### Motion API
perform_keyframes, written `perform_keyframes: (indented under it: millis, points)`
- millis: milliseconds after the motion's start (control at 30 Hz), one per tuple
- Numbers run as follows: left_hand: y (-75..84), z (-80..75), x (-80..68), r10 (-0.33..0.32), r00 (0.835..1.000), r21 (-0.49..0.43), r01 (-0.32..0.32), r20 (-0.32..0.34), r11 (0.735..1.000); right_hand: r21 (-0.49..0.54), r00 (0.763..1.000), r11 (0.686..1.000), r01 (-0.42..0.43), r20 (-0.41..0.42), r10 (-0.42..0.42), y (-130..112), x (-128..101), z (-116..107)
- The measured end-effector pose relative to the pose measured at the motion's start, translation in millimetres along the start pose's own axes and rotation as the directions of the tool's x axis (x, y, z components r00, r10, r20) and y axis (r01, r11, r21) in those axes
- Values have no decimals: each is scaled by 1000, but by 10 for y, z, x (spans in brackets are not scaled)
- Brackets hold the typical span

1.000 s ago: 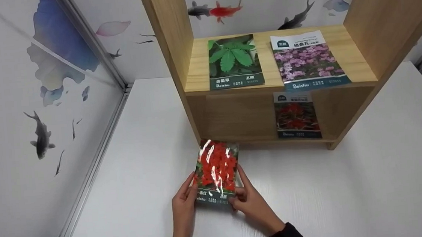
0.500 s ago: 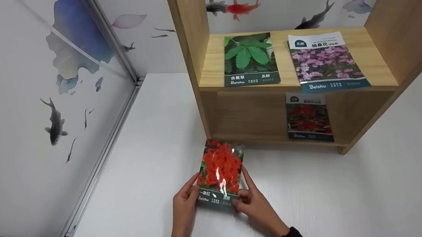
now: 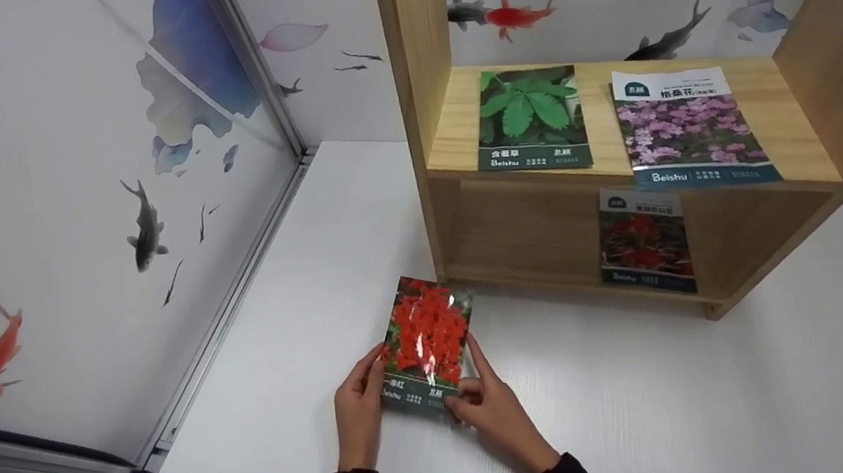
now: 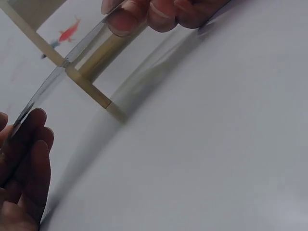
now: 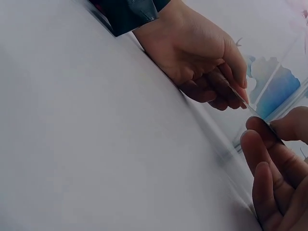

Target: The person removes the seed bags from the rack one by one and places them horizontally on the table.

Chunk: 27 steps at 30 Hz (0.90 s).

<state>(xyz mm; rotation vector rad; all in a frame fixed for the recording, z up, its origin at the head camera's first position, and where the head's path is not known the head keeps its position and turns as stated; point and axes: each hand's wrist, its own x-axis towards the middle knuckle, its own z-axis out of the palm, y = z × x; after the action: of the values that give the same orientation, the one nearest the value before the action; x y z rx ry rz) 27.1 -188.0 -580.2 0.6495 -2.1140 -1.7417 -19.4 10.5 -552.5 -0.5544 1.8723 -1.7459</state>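
Note:
Both hands hold a glossy seed packet [image 3: 425, 334] with red flowers and a dark green lower band, in front of the shelf's left corner. My left hand [image 3: 360, 407] pinches its left edge, and my right hand [image 3: 497, 415] pinches the lower right edge between thumb and fingers. In the left wrist view the packet [image 4: 86, 45] appears edge-on, raised over the white table. The right wrist view also shows the left hand [image 5: 197, 53] and right hand [image 5: 279, 168] at opposite edges of the thin packet.
A wooden shelf [image 3: 634, 171] stands on the white table [image 3: 593, 403]. Its upper board bears a green-leaf packet [image 3: 531, 119] and a pink-flower packet [image 3: 691, 129]. On the lower board lies another red-flower packet [image 3: 645, 241]. A panel wall [image 3: 74, 219] painted with fish rises at the left.
The head view has turned left, so shelf and walls shift rightward in it. Both hands keep holding the packet, which now appears further left of the shelf's corner.

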Motion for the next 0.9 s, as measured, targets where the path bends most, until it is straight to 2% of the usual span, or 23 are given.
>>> perform_keyframes:
  millis: [133, 300, 467, 667, 900]
  points:
    - [-12, -40, 18, 61, 997, 89, -56, -56, 994, -79, 1000, 997, -2, -30, 0, 110, 101, 65]
    - [-42, -63, 19, 147, 985, 151, -133, -86, 980, -169, 998, 985, -22, -59, 12, 256, 190, 106]
    - [-52, -106, 17, 183, 974, 216, -151, -134, 965, -234, 999, 972, -19, -51, 7, 275, 247, 151]
    - [-50, -178, 67, 220, 965, 232, -183, -145, 955, -233, 999, 973, -2, -39, -8, 258, 304, 202]
    - [-81, -240, 124, 240, 965, 278, -203, -106, 939, -252, 1000, 968, 6, -16, -11, 249, 355, 246]
